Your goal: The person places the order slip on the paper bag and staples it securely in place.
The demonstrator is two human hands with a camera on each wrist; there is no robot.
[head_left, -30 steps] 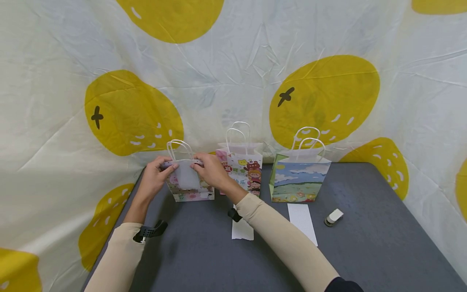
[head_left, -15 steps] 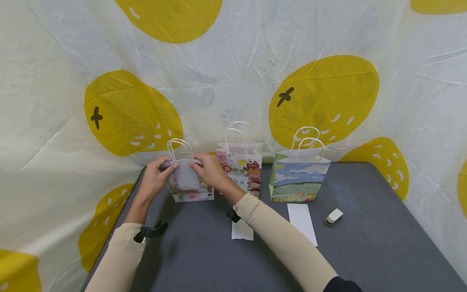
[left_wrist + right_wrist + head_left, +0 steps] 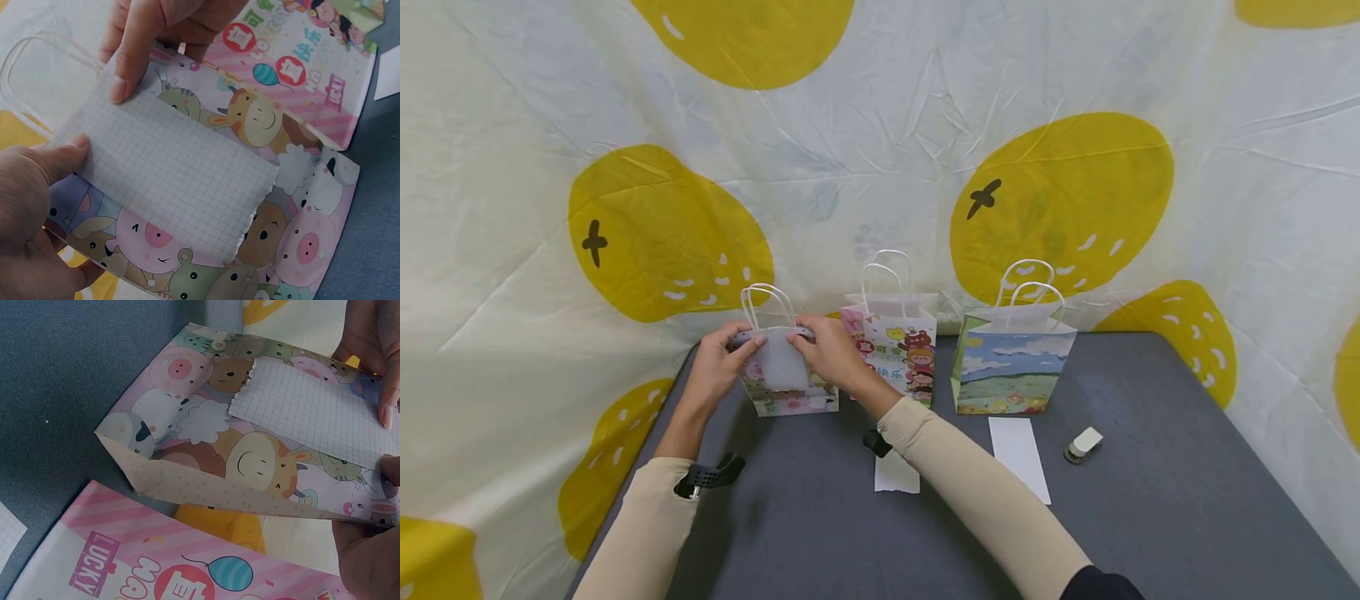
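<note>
Only the head view has shifted since the earlier frame, the scene sliding slightly leftward. Left hand (image 3: 718, 367) and right hand (image 3: 835, 354) each pinch a white squared-paper sheet (image 3: 785, 362), torn along its lower edge, against the upper front of an upright pastel animal-print paper bag (image 3: 797, 405), thumbs on the sheet, fingers behind. Right of the animal-print bag, on the dark grey desk (image 3: 805, 508), stand a pink-and-white lettered paper bag (image 3: 895, 354), near, and a blue-and-green landscape paper bag (image 3: 1018, 367), farther off.

The left hand (image 3: 25, 209) and right hand (image 3: 159, 25) pinch a gridded paper slip (image 3: 178, 169) by thumb against an animal-print bag (image 3: 269, 230); just right is a pink-striped bag (image 3: 306, 69) lettered LUCKY.
</note>
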